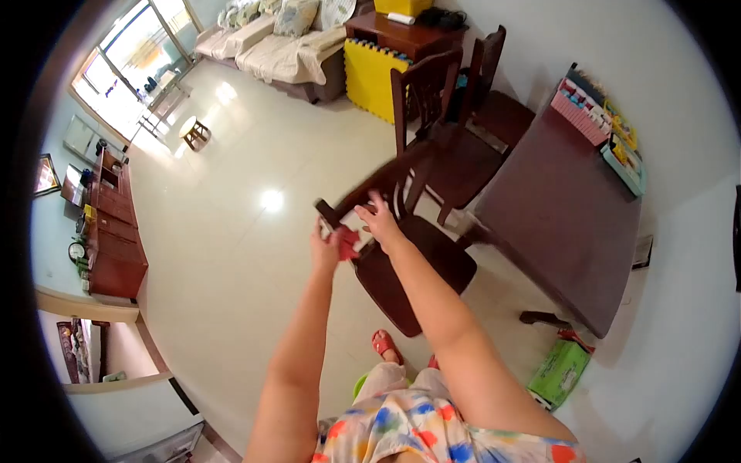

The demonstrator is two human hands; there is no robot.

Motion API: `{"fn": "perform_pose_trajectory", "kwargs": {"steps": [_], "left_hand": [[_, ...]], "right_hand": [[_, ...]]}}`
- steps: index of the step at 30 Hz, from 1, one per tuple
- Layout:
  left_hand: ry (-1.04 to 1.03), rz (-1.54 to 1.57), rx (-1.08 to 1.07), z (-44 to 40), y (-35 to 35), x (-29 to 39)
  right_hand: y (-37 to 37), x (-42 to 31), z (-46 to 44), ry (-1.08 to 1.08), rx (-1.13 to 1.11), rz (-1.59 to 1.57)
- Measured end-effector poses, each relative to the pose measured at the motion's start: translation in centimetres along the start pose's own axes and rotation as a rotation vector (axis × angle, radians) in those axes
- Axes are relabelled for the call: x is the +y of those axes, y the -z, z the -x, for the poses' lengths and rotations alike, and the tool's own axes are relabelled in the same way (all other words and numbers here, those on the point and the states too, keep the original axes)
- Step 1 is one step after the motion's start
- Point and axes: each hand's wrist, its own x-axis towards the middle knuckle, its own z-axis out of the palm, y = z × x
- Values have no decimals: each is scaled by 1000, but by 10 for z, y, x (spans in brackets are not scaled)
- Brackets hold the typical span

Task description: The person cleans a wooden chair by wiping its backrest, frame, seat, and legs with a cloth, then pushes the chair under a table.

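Note:
A dark brown wooden chair [417, 270] stands in front of me, its slatted backrest turned toward the open floor. My left hand [326, 244] is closed at the end of the backrest, with a red cloth [348, 242] in its fingers, beside the chair's post. My right hand [377, 219] is at the backrest's slats, fingers spread and slightly blurred. Whether the right fingertips touch the wood I cannot tell.
A dark table [567, 208] stands to the right, bearing a pink basket [580, 114] and a light blue tray [624, 166]. More chairs [463, 158] are behind. A green box [561, 373] lies on the floor, and a small stool [194, 133] stands farther off.

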Motion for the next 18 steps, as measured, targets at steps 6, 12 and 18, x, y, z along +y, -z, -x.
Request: {"fn": "perform_pose_trajectory", "kwargs": {"steps": [6,12,18], "left_hand": [[657,-67,-92,47,41,-105],[806,212,-5,51,-25,-124],[820,-146,10,81,6,-190]], "right_hand": [[-6,142,74,2,-395,247],[66,215,49,-82,-6,375],[133,245,52,-154,195,315]]}}
